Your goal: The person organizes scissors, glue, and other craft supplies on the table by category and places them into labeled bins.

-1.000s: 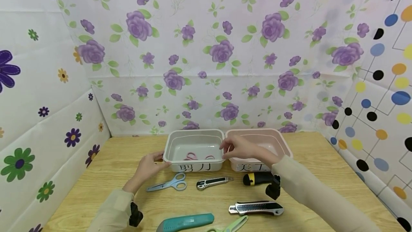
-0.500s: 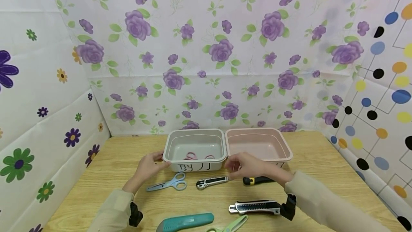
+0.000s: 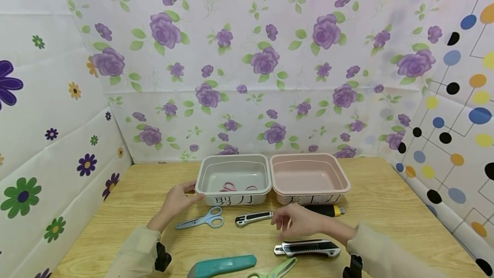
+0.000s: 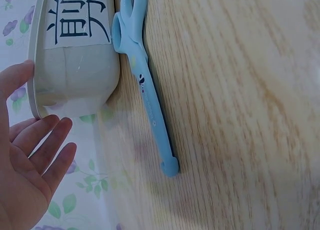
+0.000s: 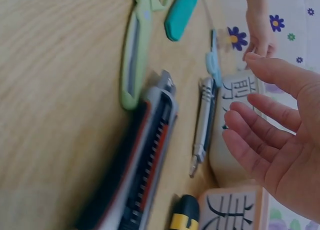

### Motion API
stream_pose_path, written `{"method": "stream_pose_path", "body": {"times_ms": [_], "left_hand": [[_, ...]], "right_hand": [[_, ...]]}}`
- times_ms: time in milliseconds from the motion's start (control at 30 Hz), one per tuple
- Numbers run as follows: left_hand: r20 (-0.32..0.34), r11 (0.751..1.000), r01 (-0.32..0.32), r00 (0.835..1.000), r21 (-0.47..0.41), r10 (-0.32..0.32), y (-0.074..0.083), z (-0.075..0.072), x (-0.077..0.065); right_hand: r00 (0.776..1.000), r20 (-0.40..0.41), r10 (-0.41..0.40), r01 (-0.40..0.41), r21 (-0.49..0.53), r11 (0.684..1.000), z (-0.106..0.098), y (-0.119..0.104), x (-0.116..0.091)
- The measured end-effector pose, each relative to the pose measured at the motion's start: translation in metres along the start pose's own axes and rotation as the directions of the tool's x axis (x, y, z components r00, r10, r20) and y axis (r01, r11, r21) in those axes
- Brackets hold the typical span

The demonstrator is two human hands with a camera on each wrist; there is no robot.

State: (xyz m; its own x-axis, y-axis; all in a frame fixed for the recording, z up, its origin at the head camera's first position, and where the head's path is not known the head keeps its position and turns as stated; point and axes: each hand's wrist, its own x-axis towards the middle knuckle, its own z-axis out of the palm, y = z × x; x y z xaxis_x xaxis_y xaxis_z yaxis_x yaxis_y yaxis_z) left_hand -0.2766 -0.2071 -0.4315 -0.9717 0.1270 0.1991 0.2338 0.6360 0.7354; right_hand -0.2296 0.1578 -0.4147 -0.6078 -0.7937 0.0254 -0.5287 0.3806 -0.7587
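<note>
My left hand rests at the left front corner of a grey plastic bin. In the left wrist view its thumb touches the bin's rim, with the fingers loosely spread beside the end. Inside the bin lie pink scissors, only their handles visible. My right hand hovers empty, fingers slightly bent, above a large silver-and-black utility knife. Close to its fingertips lies a smaller silver utility knife. Behind it is a black-and-yellow knife, partly hidden. Blue scissors lie by my left hand.
To the right of the grey bin stands a pink bin, with nothing visible inside. Both carry black characters on their fronts. A teal cutter and green scissors lie at the near edge of view. Patterned cloth surrounds the wooden table.
My right hand has drawn back from between the bins toward me, and is now over the knives. My left hand has stayed at the grey bin's corner.
</note>
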Motion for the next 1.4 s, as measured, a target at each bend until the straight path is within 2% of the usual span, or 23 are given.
{"method": "stream_pose_path", "body": {"times_ms": [133, 367, 600, 867, 1067, 1233, 1400], "left_hand": [[0.001, 1.0, 0.001, 1.0, 0.001, -0.001, 0.0, 0.0, 0.0], [0.0, 1.0, -0.006, 1.0, 0.001, 0.006, -0.001, 0.0, -0.001], [0.0, 1.0, -0.009, 1.0, 0.005, 0.009, 0.0, 0.0, 0.0], [0.002, 1.0, -0.006, 1.0, 0.015, 0.006, 0.001, 0.0, -0.001], [0.0, 1.0, -0.003, 1.0, 0.015, 0.003, 0.002, 0.0, -0.001], [0.003, 1.0, 0.001, 1.0, 0.013, -0.002, 0.002, -0.001, -0.001], [-0.001, 1.0, 0.005, 1.0, 0.014, -0.005, 0.0, 0.0, 0.0]], "right_hand": [[1.0, 0.012, 0.007, -0.008, 0.039, 0.999, 0.01, 0.003, -0.004], [0.999, 0.041, -0.027, 0.022, 0.1, 0.995, 0.023, 0.005, -0.011], [0.998, 0.068, -0.013, 0.001, 0.168, 0.986, 0.036, 0.007, -0.016], [0.994, 0.098, -0.056, 0.035, 0.203, 0.979, 0.048, 0.013, -0.021], [0.995, 0.086, -0.058, 0.045, 0.153, 0.987, 0.054, 0.014, -0.023], [0.996, 0.066, -0.052, 0.052, 0.006, 0.999, 0.058, 0.01, -0.023], [0.995, 0.063, -0.078, 0.087, -0.152, 0.985, 0.06, 0.006, -0.022]]}}
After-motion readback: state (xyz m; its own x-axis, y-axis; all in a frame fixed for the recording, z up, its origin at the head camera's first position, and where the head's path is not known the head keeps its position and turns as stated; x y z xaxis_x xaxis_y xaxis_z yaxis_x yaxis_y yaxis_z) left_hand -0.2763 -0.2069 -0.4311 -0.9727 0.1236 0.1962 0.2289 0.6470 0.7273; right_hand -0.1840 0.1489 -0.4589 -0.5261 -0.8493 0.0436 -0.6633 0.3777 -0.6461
